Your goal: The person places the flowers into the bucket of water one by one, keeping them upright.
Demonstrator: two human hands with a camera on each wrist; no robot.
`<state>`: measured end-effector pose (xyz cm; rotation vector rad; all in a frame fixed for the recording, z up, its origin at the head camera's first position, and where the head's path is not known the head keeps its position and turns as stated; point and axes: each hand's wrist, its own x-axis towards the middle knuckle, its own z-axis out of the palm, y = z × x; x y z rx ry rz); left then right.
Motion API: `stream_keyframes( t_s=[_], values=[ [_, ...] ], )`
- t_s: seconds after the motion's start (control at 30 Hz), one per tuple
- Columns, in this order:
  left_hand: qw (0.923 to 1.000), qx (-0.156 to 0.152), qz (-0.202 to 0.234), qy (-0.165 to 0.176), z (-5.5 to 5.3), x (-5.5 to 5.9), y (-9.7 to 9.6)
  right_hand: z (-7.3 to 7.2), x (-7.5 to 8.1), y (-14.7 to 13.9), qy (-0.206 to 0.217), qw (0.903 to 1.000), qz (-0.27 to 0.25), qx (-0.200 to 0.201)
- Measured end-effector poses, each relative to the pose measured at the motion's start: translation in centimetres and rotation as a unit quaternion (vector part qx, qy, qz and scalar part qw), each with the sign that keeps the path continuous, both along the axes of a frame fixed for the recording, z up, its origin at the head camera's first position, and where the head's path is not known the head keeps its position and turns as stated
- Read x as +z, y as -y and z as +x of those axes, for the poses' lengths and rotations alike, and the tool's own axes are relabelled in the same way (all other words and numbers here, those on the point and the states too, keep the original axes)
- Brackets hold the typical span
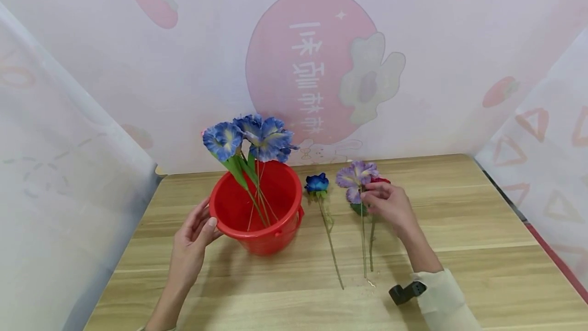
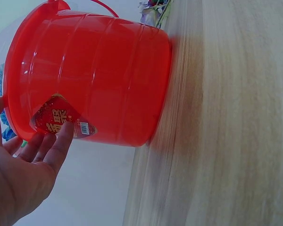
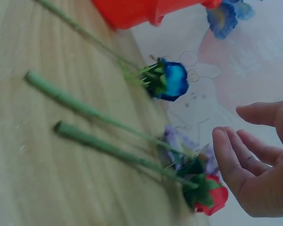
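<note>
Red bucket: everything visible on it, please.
The red bucket is glossy, apparently plastic, round and open-topped, with a projecting rim, ribs around its wall, a lowered red handle and a label with gold characters and a barcode. It stands upright on the wood-grain table, holding blue flowers whose stems lean inside. The left hand touches its rim and outer wall.

Wood-grain table (image 1: 275,300) running under the left hand (image 1: 193,229) and right hand (image 1: 391,204), whitish wall (image 1: 197,80) rising beyond both, printed with a big pink circle (image 1: 280,65), grey flower print (image 1: 367,86), pale side wall (image 1: 50,126) off the left, reddish triangles (image 1: 536,125) off the right, soft light.
</note>
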<state>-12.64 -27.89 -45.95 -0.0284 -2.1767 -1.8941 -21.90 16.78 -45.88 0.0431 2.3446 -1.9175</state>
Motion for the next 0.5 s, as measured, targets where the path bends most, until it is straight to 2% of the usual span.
stream_keyframes(
  t_s=[0.23,0.5],
  values=[
    [1.0,0.001,0.001,0.0,0.0,0.0,0.0,-0.1,-1.5,0.2,0.034,0.9992,0.023,0.001],
    [1.0,-0.001,0.0,0.0,0.0,-0.1,0.1,0.0,-2.3,0.1,0.055,0.9978,0.035,0.014]
  ],
)
